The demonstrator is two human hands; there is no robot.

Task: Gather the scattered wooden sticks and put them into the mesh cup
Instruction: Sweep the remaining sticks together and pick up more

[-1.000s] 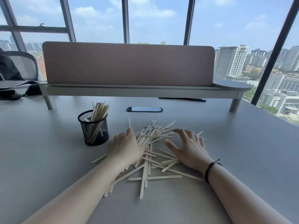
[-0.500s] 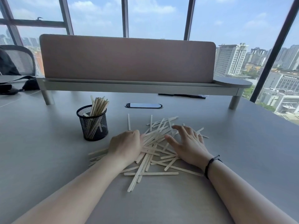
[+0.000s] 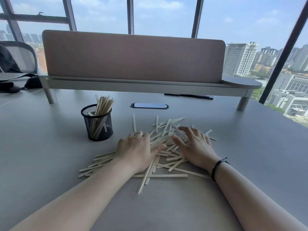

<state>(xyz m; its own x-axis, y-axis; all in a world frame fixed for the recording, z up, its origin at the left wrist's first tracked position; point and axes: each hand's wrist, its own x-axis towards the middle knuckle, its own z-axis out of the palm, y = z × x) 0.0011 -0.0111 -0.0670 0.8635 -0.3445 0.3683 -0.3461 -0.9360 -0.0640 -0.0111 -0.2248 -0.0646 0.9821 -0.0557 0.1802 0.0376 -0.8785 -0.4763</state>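
**Grey desk & what sits on it**

Flat grey matte table [image 3: 50, 164]: black wire-mesh cup [image 3: 98, 125] w/ sticks left of centre; heap of pale flat wooden sticks [image 3: 166, 164] mid-desk; pink-panelled grey shelf riser [image 3: 133, 85] at back; black pen [image 3: 188, 96] beneath it.

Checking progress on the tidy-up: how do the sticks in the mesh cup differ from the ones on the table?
The sticks in the mesh cup stand near upright, bundled together; the sticks on the table lie flat, crisscrossed, under both hands. Both are the same pale wooden sticks.
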